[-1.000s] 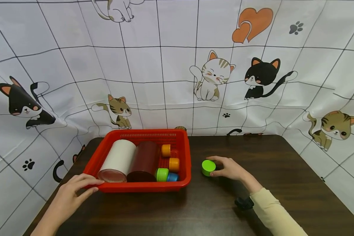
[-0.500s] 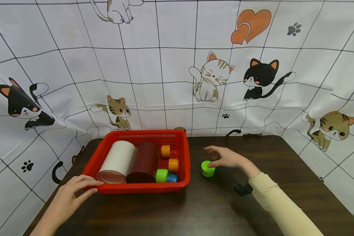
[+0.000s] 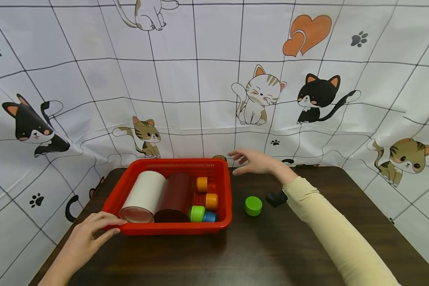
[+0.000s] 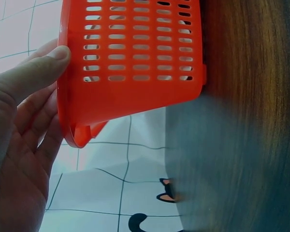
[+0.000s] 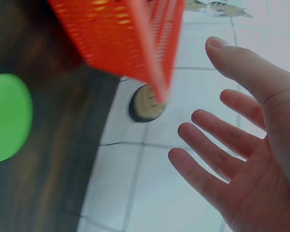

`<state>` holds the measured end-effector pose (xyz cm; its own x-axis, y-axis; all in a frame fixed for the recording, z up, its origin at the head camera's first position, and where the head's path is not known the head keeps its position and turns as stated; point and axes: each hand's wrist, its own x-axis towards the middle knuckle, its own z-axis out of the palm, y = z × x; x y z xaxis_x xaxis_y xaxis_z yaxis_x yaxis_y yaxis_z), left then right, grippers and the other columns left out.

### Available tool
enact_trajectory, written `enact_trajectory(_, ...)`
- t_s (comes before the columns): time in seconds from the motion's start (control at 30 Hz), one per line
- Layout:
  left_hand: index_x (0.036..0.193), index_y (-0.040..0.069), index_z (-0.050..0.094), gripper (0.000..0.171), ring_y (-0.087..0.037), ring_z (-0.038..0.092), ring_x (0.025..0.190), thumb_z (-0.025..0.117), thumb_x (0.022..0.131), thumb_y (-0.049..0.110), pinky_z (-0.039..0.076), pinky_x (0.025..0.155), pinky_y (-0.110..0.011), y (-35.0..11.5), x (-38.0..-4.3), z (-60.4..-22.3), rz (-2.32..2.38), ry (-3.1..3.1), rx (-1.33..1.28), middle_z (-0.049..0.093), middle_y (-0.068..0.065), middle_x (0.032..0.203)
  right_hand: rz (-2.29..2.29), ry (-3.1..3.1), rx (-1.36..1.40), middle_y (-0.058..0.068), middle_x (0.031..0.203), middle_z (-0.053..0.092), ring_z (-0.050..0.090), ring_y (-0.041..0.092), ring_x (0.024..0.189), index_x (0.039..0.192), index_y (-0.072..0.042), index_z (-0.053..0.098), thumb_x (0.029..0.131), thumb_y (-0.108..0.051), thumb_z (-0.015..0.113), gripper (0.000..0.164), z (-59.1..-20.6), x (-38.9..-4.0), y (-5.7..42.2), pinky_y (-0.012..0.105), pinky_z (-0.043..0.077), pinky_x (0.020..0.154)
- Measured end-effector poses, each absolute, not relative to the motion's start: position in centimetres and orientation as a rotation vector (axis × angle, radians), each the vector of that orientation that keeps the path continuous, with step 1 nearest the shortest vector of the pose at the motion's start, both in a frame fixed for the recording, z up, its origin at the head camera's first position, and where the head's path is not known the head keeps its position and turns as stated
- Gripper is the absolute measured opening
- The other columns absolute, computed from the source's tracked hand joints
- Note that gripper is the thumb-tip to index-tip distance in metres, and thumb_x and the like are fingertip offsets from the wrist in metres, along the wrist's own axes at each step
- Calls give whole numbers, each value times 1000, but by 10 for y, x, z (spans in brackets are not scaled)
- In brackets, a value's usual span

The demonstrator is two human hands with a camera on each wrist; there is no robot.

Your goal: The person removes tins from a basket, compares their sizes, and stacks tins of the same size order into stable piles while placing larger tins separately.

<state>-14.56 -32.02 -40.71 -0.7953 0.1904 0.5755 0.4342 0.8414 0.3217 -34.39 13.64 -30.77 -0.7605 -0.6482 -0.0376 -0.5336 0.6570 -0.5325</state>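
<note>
A red plastic basket (image 3: 175, 227) stands on the table. At its front left corner my left hand (image 3: 87, 238) pinches the rim; in the left wrist view the thumb (image 4: 50, 57) lies against the rim's outer side. My right hand (image 3: 255, 162) hovers beside the back right corner, fingers spread and holding nothing. A white cylinder (image 3: 145, 192) and a dark maroon cylinder (image 3: 176, 194) lie side by side in the basket. To their right are two small orange pieces (image 3: 201, 184), a green one (image 3: 198, 213) and a blue one (image 3: 210, 217). Outside, right of the basket, sits a round green piece (image 3: 253, 205).
The dark wooden table (image 3: 186, 262) reaches back to a white cloth (image 3: 214, 79) with grid lines and cat drawings, which also hangs at both sides. A small black device (image 3: 276, 198) hangs at the right wrist.
My right hand has let go of the round green piece, risen and moved away toward the back and left. The green piece stays on the table. The left hand keeps its hold on the rim.
</note>
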Motion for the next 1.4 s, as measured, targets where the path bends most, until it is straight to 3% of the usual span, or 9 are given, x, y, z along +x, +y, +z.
enact_trajectory(0.2, 99, 33, 76, 43, 10, 47, 93, 86, 67, 6, 41, 78, -4, -321, -145, -408, -599, -2494, -436, 69, 10, 96, -694, 2674, -1048, 17, 144, 52, 53, 36, 130, 148, -12, 42, 91, -26, 71, 65, -286, -354, 110, 52, 45, 107)
enact_trajectory(0.53, 99, 34, 76, 43, 9, 48, 94, 86, 69, 6, 36, 82, 0, -322, -147, -406, -622, -2483, -446, 69, 10, 97, -699, 2717, -1061, 16, 147, 50, 52, 35, 133, 148, -14, 43, 92, -22, 70, 63, -272, -368, 72, 48, 46, 107)
enact_trajectory(0.8, 99, 36, 75, 44, 10, 47, 93, 86, 68, 6, 43, 77, -9, -323, -145, -407, -599, -2495, -424, 68, 12, 96, -523, 2722, -1095, 11, 152, 45, 51, 33, 134, 148, -13, 44, 92, -21, 72, 63, -303, -371, 33, 43, 44, 110)
enact_trajectory(1.13, 98, 33, 76, 44, 10, 48, 94, 86, 67, 3, 36, 83, 0, -320, -146, -409, -643, -2455, -469, 69, 11, 96, -464, 2719, -1055, 8, 149, 49, 42, 28, 141, 143, -12, 50, 89, -13, 74, 60, -339, -376, 18, 43, 35, 117)
enact_trajectory(1.4, 99, 35, 76, 45, 9, 48, 94, 86, 67, 4, 38, 82, -1, -322, -147, -410, -645, -2469, -449, 69, 11, 97, -496, 2646, -981, 9, 144, 55, 50, 27, 134, 140, -11, 54, 87, -3, 72, 57, -352, -373, 16, 41, 43, 111)
